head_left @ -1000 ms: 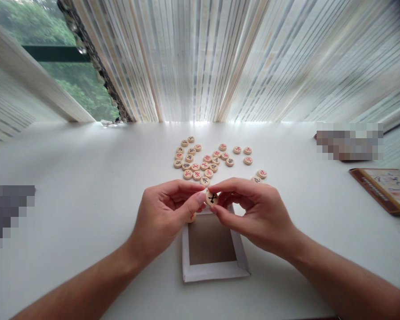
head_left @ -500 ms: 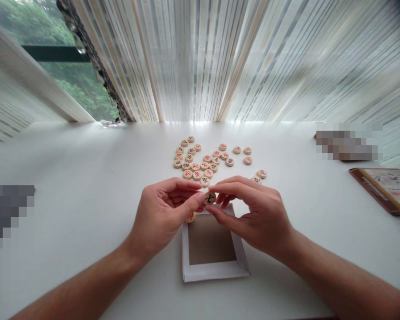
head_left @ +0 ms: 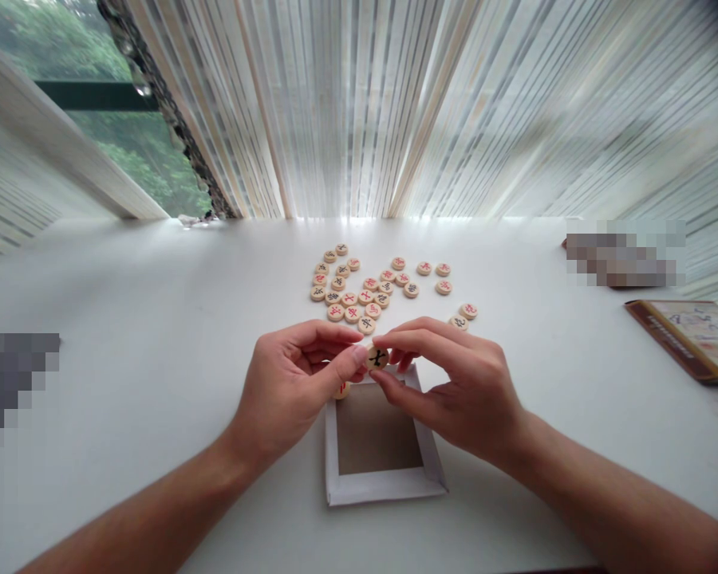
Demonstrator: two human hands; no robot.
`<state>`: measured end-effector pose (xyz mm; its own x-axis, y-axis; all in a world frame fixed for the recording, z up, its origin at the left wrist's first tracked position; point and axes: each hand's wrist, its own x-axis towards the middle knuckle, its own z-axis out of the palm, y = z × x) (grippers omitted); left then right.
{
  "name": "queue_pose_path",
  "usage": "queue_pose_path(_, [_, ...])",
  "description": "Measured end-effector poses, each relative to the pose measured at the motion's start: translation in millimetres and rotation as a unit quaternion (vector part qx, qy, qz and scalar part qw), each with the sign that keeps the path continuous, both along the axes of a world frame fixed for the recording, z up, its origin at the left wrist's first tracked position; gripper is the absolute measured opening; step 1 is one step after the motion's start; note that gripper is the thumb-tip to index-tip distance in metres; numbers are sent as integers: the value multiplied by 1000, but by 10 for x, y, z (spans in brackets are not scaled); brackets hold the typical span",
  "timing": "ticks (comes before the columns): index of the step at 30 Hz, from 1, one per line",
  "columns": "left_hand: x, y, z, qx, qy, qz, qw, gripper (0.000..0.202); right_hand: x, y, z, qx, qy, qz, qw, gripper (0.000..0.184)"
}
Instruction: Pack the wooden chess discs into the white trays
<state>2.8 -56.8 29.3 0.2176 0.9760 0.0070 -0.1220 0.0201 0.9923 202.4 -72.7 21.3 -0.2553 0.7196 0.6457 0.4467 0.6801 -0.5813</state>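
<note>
Both hands meet over the far edge of a shallow white cardboard box with a brown floor. My left hand and my right hand pinch one round wooden chess piece with a black character between thumbs and forefingers. A second piece with red marking shows under my left fingers, at the box's far left corner. Beyond the hands, several more wooden pieces with red or black characters lie scattered on the white table.
A brown printed box lid or board lies at the right. Blurred patches sit at the far right and the left edge. Striped curtains hang behind the table, with a window at the upper left.
The pinched piece has turned slightly between the fingers and dropped a little toward the box. The hands stay in nearly the same place.
</note>
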Motion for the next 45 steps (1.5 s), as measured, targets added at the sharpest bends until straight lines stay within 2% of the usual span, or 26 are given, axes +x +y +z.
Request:
queue_pose_path(10, [1, -3, 31, 16, 18, 17, 1000, 4, 8, 12, 2, -11, -8, 3, 1000, 17])
queue_pose_path(23, [-88, 128, -28, 69, 54, 70, 994, 6, 39, 5, -4, -39, -62, 18, 997, 11])
queue_pose_path(32, [-61, 176, -107, 39, 81, 52, 995, 13, 64, -8, -14, -102, -172, 52, 978, 13])
queue_pose_path(45, [-33, 156, -150, 21, 101, 27, 994, 15, 29, -49, -107, -69, -253, 56, 963, 12])
